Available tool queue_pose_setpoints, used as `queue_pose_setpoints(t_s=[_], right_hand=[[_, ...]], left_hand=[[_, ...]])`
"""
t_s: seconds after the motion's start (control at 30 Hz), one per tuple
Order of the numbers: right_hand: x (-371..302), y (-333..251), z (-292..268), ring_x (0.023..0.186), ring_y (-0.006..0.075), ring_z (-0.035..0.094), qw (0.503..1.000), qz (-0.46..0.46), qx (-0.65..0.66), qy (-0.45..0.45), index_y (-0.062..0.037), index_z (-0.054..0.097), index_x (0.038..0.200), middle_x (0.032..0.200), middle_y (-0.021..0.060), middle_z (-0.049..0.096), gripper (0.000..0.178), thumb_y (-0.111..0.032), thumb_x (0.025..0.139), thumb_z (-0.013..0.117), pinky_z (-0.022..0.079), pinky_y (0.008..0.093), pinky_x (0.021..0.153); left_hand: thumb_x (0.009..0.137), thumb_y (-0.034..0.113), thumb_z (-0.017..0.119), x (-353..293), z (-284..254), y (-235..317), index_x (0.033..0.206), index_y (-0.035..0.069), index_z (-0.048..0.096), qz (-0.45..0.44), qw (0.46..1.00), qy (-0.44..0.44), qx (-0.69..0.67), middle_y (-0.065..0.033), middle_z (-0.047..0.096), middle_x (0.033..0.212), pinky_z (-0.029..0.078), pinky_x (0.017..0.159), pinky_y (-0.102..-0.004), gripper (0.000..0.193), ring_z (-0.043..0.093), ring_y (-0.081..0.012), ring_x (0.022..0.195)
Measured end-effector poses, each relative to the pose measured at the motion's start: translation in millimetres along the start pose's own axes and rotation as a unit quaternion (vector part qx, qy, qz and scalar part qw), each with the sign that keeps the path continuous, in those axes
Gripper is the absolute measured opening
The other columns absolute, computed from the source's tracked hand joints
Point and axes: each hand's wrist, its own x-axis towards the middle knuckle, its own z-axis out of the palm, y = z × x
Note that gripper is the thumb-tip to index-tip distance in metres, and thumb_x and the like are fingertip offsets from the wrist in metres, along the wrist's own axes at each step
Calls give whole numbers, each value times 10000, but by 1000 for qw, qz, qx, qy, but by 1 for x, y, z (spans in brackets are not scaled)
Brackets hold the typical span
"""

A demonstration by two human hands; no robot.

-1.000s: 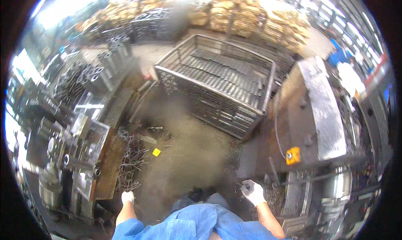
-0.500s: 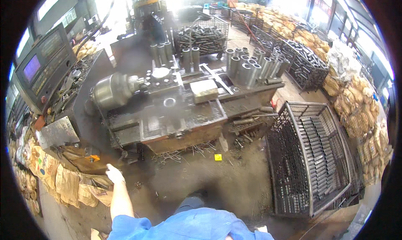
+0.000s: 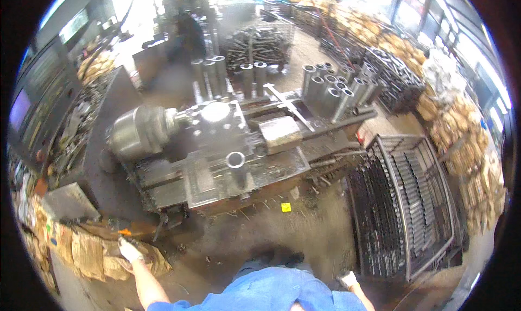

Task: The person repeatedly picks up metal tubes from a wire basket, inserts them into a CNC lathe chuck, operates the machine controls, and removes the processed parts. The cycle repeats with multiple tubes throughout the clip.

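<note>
My left hand [image 3: 131, 252], in a white glove, reaches out at the lower left with its fingers stretched and apparently nothing in them. It is just below an orange handle [image 3: 125, 232] at the machine's base and above tan sacks [image 3: 87, 250]. My right hand [image 3: 348, 280], also gloved, hangs low beside the wire crate; its fingers are too small and blurred to read. In front of me is a lathe-like machine with a large round metal chuck [image 3: 138, 133]. A short metal tube [image 3: 236, 170] stands upright on its near ledge.
Several steel tubes [image 3: 328, 94] stand on the machine's far right end, near a caliper-like tool [image 3: 289, 106] and a pale block [image 3: 280, 131]. At right a wire crate [image 3: 402, 213] holds rows of metal rods. A yellow square [image 3: 286, 207] lies on the floor.
My view has shifted, so the machine sits lower and the control panel farther left. My left hand has dropped down and left in the picture. My right hand has come into sight.
</note>
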Motion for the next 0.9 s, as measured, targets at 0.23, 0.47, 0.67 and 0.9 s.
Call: queue_pose_setpoints(t_s=[0.23, 0.47, 0.67, 0.9], right_hand=[[22, 21, -28, 801, 433, 674, 965, 68, 205, 148, -89, 766, 834, 872, 200, 733, 280, -332, 918, 655, 535, 517, 709], [-3, 106, -63, 992, 316, 776, 867, 213, 403, 201, -81, 804, 1195, 1084, 187, 801, 383, -340, 922, 733, 601, 401, 911], [-40, 308, -202, 1085, 365, 754, 745, 220, 460, 431, -55, 781, 1220, 1162, 179, 781, 325, -230, 951, 734, 596, 427, 974], [111, 556, -140, 1128, 337, 761, 862, 231, 404, 200, -67, 662, 1412, 1224, 192, 778, 520, -324, 961, 691, 601, 432, 987]], left_hand=[[1029, 472, 611, -45, 32, -45, 1248, 105, 732, 47, 944, -102, 309, -97, 708, 1254, 499, 960, -377, 444, 643, -168, 1136], [1007, 336, 711, -394, 274, -194, 1383, 34, 653, -184, 743, -510, 392, -124, 708, 1161, 592, 808, -478, 486, 676, -283, 975], [980, 205, 718, -736, 504, -169, 1351, 2, 654, 371, 408, -752, 361, -237, 702, 1290, 526, 1048, -482, 428, 678, -403, 1172], [928, 117, 744, -1029, 732, -250, 1299, 34, 699, 598, 349, -709, 132, -214, 691, 1342, 471, 1139, -516, 383, 628, -407, 1294]])
